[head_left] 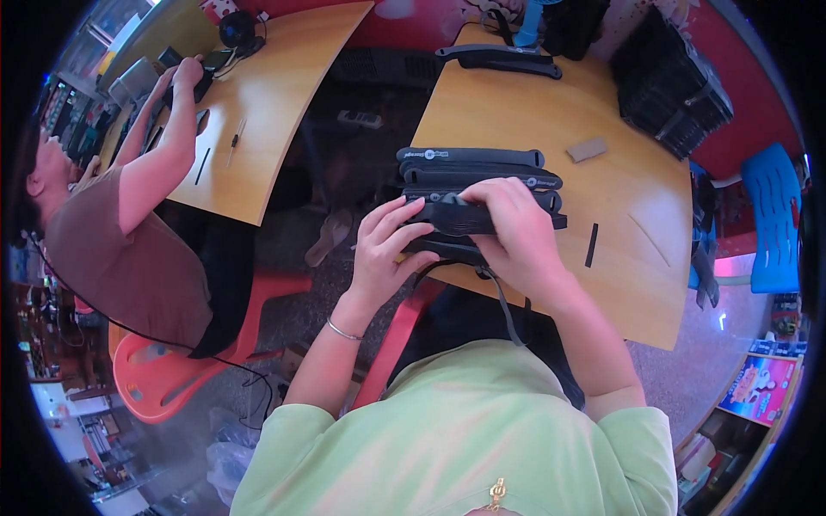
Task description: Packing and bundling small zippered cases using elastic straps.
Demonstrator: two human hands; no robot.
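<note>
Near the front edge of the wooden table, I hold a black folded strap between both hands. My left hand grips its left end, with thumb below and fingers bent over the top. My right hand is wrapped round its right part, fingertips near the upper edge. Just behind it lie several flat black straps with pale printing, stacked in a row. A thin dark strap end hangs down below my right hand. My palms and fingers hide part of the held piece.
On my table lie a small brown block, a narrow black strip and more black straps at the back. Stacked black goods stand back right, near a blue chair. A co-worker sits left at another table.
</note>
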